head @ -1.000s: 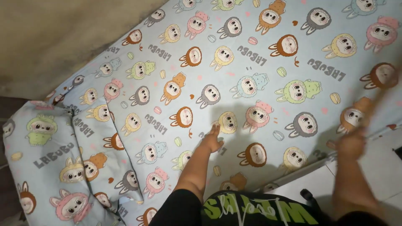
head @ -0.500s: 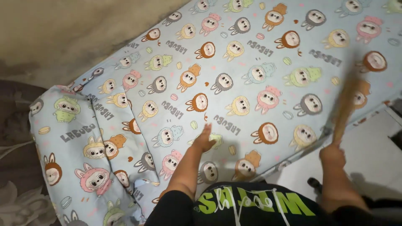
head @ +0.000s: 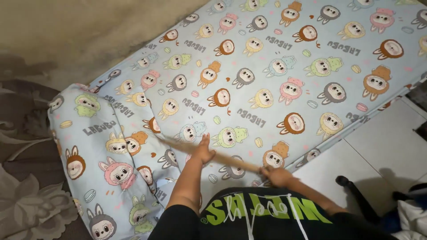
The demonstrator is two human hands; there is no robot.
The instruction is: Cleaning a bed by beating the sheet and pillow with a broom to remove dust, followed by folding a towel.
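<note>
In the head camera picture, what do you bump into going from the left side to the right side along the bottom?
Flowered brown cloth → pillow with cartoon animals → left hand flat on the bed sheet → right hand holding a wooden stick → white tiled floor.

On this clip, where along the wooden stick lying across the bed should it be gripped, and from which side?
Probably at the near end of the wooden stick, by the bed's edge, where the right hand already wraps it. It is long, thin and lies nearly flat across the patterned bedsheet, so coming from the floor side, with fingers around the shaft, looks easiest. The left hand rests mid-shaft; the far end is blurred.
</note>
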